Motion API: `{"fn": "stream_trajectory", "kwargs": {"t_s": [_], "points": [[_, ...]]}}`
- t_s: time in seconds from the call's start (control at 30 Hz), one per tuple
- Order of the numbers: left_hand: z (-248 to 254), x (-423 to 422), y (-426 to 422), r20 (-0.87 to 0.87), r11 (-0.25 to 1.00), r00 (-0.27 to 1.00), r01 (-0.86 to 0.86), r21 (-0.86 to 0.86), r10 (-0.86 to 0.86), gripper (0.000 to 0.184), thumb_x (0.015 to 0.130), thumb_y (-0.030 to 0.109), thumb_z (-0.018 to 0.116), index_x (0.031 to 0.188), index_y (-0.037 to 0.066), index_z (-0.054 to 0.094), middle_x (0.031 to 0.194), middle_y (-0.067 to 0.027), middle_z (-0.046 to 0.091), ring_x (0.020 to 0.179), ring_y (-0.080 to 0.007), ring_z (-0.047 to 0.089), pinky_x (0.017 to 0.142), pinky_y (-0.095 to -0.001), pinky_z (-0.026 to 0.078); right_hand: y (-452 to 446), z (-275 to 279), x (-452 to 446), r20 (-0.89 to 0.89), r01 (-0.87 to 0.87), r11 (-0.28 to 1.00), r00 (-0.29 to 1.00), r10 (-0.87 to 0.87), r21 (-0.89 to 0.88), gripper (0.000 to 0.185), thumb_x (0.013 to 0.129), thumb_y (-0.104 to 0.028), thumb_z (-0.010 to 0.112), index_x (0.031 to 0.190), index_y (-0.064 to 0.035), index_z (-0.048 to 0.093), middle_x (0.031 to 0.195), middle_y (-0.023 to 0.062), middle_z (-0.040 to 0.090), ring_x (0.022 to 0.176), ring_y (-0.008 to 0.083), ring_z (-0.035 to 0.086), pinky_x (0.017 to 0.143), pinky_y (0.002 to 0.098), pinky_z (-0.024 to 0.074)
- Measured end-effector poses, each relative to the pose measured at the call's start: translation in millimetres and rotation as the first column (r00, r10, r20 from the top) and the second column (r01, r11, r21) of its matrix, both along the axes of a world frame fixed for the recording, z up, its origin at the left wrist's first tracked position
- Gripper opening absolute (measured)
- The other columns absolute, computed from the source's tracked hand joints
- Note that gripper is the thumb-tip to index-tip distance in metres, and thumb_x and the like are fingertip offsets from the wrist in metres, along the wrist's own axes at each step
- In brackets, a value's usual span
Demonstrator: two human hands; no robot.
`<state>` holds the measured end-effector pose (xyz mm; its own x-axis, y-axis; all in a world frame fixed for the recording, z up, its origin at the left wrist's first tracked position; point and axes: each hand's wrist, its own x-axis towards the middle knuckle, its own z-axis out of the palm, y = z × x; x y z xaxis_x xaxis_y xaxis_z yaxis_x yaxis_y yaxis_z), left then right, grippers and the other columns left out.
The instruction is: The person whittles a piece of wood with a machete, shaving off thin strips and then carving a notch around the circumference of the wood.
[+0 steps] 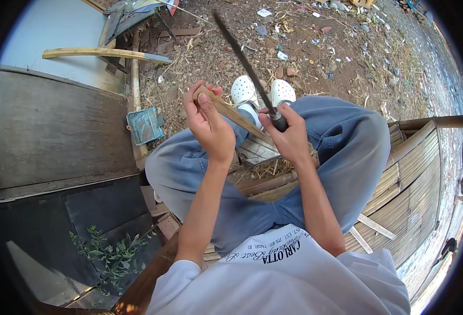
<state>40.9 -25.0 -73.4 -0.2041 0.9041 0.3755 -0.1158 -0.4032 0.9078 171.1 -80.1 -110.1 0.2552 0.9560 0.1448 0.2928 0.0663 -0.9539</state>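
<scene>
My left hand [210, 126] is closed around the upper end of a flat strip of wood [235, 114], which slants down to the right. The strip's lower end meets or overlaps a pale wooden block [256, 151] between my legs; whether they touch I cannot tell. In my right hand [292, 136] is a machete [244, 63], gripped by its dark handle. Its long, narrow, dark blade points up and forward to the left, passing beyond the strip. The blade looks apart from the wood.
I sit on a bamboo slat platform [410, 189]. White clogs [244, 90] rest on littered ground [321, 58]. At left are a blue plastic container [145, 126], a long wooden strip [100, 52], a wooden panel [53, 131] and a leafy plant [108, 252].
</scene>
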Motion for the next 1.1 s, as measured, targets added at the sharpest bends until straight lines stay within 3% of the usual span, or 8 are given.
{"fn": "stream_trajectory", "kwargs": {"t_s": [0.1, 0.17, 0.27, 0.4, 0.47, 0.77, 1.0, 1.1], "points": [[-13, 1, -11, 0.013, 0.999, 1.000, -0.011, 0.040, 0.011, 0.034, 0.100, 0.024, 0.033, 0.118, -0.002, 0.043, 0.103, -0.0101, 0.048, 0.097, -0.0155, 0.052, 0.092, -0.0322, 0.044, -29, 0, -11, -0.355, 0.080, 0.974, 0.922, -0.153, -0.213, 0.024, 0.089, -0.032, 0.059, 0.093, -0.0086, 0.056, 0.071, 0.0010, 0.050, 0.047, 0.0079, 0.046, 0.045, 0.0238, 0.0356], [-15, -2, -16, -0.059, 0.999, 0.998, 0.012, 0.037, -0.010, 0.039, 0.100, 0.032, 0.029, 0.120, 0.000, 0.040, 0.103, -0.0091, 0.043, 0.098, -0.0155, 0.047, 0.095, -0.0367, 0.042, -45, -4, -18, -0.744, 0.059, 0.912, 0.559, -0.366, -0.405, 0.030, 0.093, -0.040, 0.049, 0.095, -0.0105, 0.048, 0.065, 0.0013, 0.045, 0.044, 0.0071, 0.043, 0.039, 0.0231, 0.0341], [-16, -7, -17, 0.052, 0.993, 0.992, 0.111, 0.036, -0.113, 0.047, 0.098, 0.046, 0.018, 0.116, 0.007, 0.037, 0.098, -0.0050, 0.039, 0.095, -0.0149, 0.044, 0.098, -0.0460, 0.039, -55, -27, -28, -0.690, -0.008, 0.841, 0.575, -0.438, -0.541, 0.035, 0.094, -0.045, 0.043, 0.094, -0.0104, 0.045, 0.062, 0.0011, 0.042, 0.046, 0.0087, 0.044, 0.039, 0.0244, 0.0372], [-17, -15, -16, 0.083, 0.983, 0.980, 0.177, 0.046, -0.181, 0.039, 0.099, 0.039, 0.026, 0.116, 0.006, 0.037, 0.102, -0.0073, 0.044, 0.094, -0.0155, 0.047, 0.096, -0.0425, 0.042, -57, -48, -41, -0.721, -0.181, 0.763, 0.516, -0.463, -0.620, 0.037, 0.094, -0.045, 0.044, 0.093, -0.0084, 0.047, 0.061, 0.0002, 0.043, 0.047, 0.0093, 0.044, 0.040, 0.0245, 0.0382], [-17, -19, -19, -0.252, 0.968, 0.942, 0.244, 0.057, -0.223, 0.028, 0.099, 0.027, 0.035, 0.117, 0.005, 0.034, 0.106, -0.0110, 0.048, 0.096, -0.0178, 0.052, 0.092, -0.0388, 0.044, -59, -54, -45, -0.722, -0.254, 0.734, 0.540, -0.433, -0.630, 0.037, 0.093, -0.045, 0.044, 0.092, -0.0082, 0.047, 0.059, -0.0010, 0.042, 0.046, 0.0087, 0.043, 0.041, 0.0242, 0.0379], [-59, -36, -46, -0.462, 0.975, 0.874, 0.053, -0.215, -0.149, 0.022, 0.097, 0.012, 0.038, 0.113, 0.000, 0.029, 0.112, -0.0191, 0.055, 0.097, -0.0240, 0.061, 0.079, -0.0334, 0.051, -67, -82, -59, -0.704, -0.218, 0.718, 0.510, -0.494, -0.661, 0.037, 0.096, -0.041, 0.039, 0.090, -0.0049, 0.046, 0.060, 0.0009, 0.045, 0.044, 0.0096, 0.044, 0.039, 0.0257, 0.0391], [-58, -29, -50, -0.570, 0.989, 0.822, -0.074, -0.129, -0.013, 0.017, 0.096, 0.008, 0.037, 0.107, -0.001, 0.026, 0.099, -0.0216, 0.060, 0.087, -0.0272, 0.065, 0.068, -0.0333, 0.051, -71, -72, -90, -0.557, -0.156, 0.784, 0.785, -0.271, -0.601, 0.048, 0.095, -0.041, 0.039, 0.094, 0.0042, 0.054, 0.059, 0.0084, 0.052, 0.040, 0.0170, 0.050, 0.037, 0.0305, 0.0394], [-57, -29, -52, -0.577, 0.992, 0.817, -0.076, -0.103, 0.003, 0.017, 0.095, 0.003, 0.037, 0.107, -0.003, 0.028, 0.094, -0.0220, 0.058, 0.085, -0.0291, 0.063, 0.071, -0.0369, 0.050, -62, -121, -81, -0.437, -0.038, 0.681, 0.793, -0.425, -0.732, 0.051, 0.094, -0.043, 0.038, 0.093, 0.0048, 0.054, 0.061, 0.0121, 0.054, 0.044, 0.0211, 0.054, 0.038, 0.0317, 0.0415]]}}
